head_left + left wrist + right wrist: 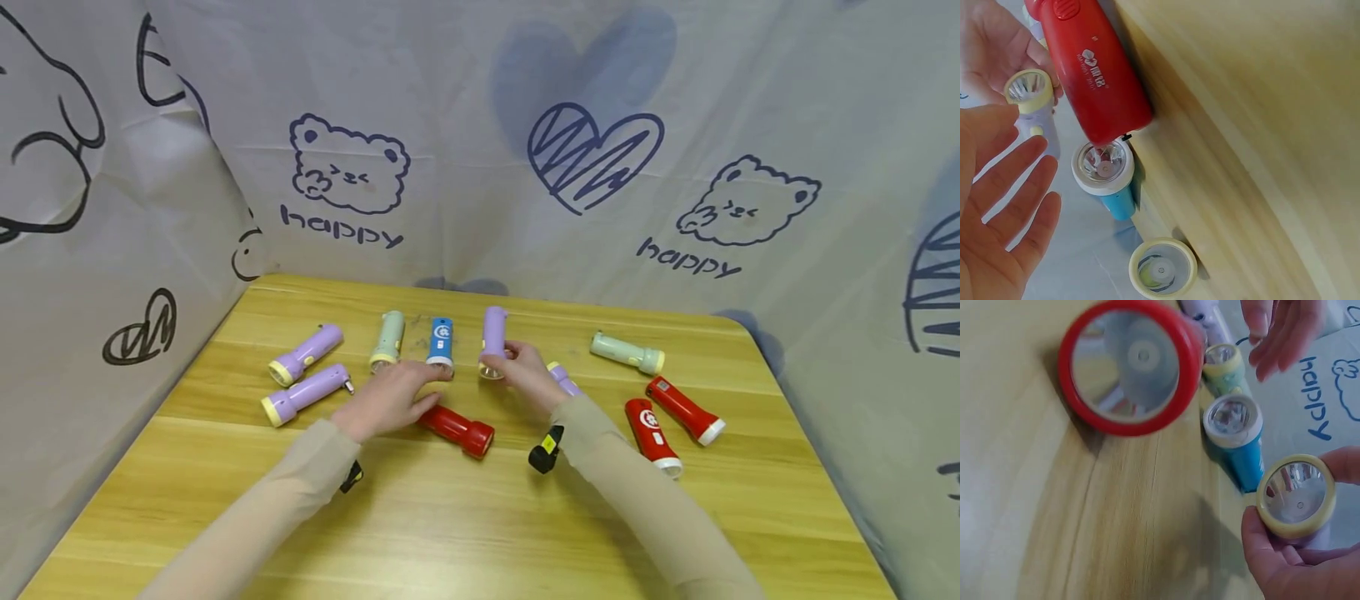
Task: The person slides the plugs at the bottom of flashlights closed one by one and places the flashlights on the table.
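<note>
My right hand (528, 375) grips a purple flashlight (493, 329) near its cream-rimmed lens, thumb and fingers on either side, as the right wrist view also shows. The left hand (390, 398) hovers over the table with fingers extended and apart, holding nothing in the left wrist view. Just below its fingers lies a red flashlight (461, 431), lens toward the right. A blue flashlight (441, 337) with a white rim is between the two hands, lens toward me. Beside it on the left, a pale green flashlight (388, 333) is partly covered by the left hand.
Two purple flashlights (307, 393) lie at the left of the wooden table (450, 533). Another purple flashlight (564, 381) is partly behind the right wrist. On the right are a green flashlight (626, 352) and two red flashlights (651, 433). A drawn-on white cloth (465, 167) hangs behind.
</note>
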`<state>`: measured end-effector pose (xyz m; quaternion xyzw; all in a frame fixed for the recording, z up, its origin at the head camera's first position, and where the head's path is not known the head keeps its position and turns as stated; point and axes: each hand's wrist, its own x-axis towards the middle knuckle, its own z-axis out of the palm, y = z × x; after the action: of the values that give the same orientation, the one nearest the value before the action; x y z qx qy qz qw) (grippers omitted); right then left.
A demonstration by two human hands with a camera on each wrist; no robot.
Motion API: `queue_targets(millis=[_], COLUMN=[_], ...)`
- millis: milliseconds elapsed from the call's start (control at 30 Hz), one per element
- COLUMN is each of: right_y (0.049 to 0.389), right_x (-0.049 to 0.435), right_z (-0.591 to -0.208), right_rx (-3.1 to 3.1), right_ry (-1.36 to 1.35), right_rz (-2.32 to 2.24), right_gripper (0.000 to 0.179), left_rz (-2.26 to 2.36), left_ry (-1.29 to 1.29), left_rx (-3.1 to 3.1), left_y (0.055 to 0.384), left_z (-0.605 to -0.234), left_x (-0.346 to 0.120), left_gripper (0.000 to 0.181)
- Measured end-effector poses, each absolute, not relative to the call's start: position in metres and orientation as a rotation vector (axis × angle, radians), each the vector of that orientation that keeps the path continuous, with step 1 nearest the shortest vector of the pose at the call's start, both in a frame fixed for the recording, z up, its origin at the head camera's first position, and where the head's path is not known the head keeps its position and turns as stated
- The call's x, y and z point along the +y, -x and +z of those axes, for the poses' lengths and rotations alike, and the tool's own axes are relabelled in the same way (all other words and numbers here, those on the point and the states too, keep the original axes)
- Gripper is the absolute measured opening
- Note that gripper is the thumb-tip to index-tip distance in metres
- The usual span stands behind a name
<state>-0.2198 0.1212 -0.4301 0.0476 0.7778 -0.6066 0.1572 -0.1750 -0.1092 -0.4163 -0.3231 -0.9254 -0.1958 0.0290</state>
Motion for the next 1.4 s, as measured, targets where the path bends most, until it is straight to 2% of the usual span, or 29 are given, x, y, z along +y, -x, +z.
queue_targets(millis=[400,767,1400], right_y=[0.231,0.225,0.223], right_x=[0.127,0.129,0.125], right_z=[-0.451,-0.448,-0.454], right_rx=[2.476,2.708,2.769], right_ry=[-0.119,0.037,0.159], right_rz=[-1.497,-1.231,-1.197], right_gripper=[0.068,0.065,0.071], left_rz=[-0.628,-0.623,-0.679], left_ry=[1.034,0.961,0.842], left_rx=[-2.881,-2.955,-3.026], left_y=[0.175,0.186,0.200], left_z=[-0.421,-0.426,-0.433], left_x=[-0.103,-0.097,-0.095], left_gripper=[0.034,0.039,0.038])
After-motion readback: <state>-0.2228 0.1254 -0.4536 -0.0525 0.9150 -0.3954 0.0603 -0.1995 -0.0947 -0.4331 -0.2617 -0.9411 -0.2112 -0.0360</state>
